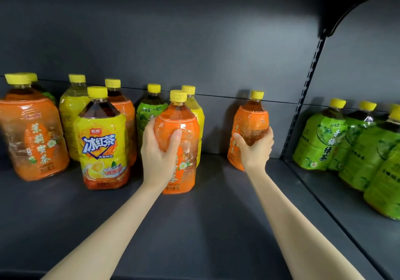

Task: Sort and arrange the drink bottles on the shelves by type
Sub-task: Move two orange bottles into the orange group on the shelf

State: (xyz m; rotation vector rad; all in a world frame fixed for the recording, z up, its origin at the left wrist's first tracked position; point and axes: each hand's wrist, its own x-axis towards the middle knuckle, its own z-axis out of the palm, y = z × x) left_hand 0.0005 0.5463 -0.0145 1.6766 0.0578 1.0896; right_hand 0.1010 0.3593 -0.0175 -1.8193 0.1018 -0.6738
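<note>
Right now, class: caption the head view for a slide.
Left hand grips the front orange-labelled plastic bottle, right hand the lone orange-labelled plastic bottle, on a grey shelf.

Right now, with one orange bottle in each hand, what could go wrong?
The left hand grips the middle orange bottle just in front of a yellow bottle and a green bottle; moving it could topple them. The right hand wraps only partway round the lone orange bottle, which might slip if lifted.

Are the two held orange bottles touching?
Apart. Head view shows shelf wall between the centre orange bottle, in the left hand, and the lone orange bottle, in the right hand.
</note>
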